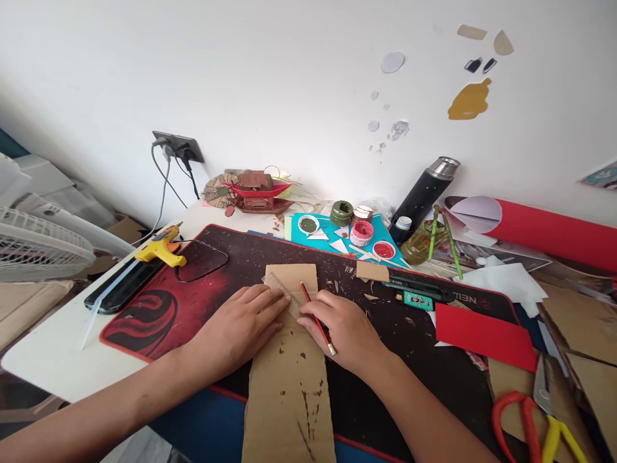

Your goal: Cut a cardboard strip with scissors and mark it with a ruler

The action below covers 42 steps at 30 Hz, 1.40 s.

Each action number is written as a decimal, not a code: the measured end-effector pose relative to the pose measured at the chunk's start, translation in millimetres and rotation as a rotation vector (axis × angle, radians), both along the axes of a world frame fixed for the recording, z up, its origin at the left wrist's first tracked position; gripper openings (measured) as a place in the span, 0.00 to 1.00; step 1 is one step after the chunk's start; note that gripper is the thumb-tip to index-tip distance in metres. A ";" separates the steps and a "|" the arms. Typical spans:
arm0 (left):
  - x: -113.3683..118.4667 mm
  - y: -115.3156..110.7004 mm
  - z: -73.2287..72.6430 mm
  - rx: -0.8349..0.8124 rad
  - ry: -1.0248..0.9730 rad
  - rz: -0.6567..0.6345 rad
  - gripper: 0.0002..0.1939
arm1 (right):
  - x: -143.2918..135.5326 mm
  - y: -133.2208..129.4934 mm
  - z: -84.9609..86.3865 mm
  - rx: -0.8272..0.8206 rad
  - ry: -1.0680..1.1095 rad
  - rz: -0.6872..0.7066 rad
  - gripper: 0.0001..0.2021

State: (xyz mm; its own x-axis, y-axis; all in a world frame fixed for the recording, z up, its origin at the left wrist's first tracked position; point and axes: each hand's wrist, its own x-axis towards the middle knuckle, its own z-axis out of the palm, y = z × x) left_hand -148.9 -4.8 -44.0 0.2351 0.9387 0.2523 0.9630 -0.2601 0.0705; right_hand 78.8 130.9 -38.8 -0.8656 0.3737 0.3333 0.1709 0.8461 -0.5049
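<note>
A long strip of brown cardboard (294, 379) with dark worn marks lies lengthwise in front of me, over a black and red desk mat (400, 373). A clear ruler (276, 280) rests slantwise near its far end. My left hand (245, 318) is on the ruler, fingers together and holding it down against the cardboard. My right hand (340, 325) is closed around a red and black pencil (318, 319), its point facing away from me and its eraser end toward my wrist. The right fingertips are close to the ruler's near end, and partly hidden.
A yellow glue gun (164, 247) lies at left. Paint jars (361, 233) stand on blue card at the back, near a model boat (258, 190) and a black flask (424, 190). Red card (484, 334) and scissors (542, 386) lie at right. A white fan (43, 241) stands far left.
</note>
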 end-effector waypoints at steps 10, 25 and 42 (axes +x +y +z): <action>-5.8 -3.7 -8.9 0.038 -0.025 -0.047 0.21 | 0.2 -0.2 5.6 -0.250 0.197 -0.080 0.10; -19.7 21.4 9.5 -0.113 -0.229 -0.245 0.19 | -5.1 7.9 -2.2 -0.660 0.330 -0.321 0.15; -5.8 25.1 0.5 -0.021 -0.018 -0.200 0.21 | -7.7 6.3 -0.5 -0.790 0.342 -0.325 0.16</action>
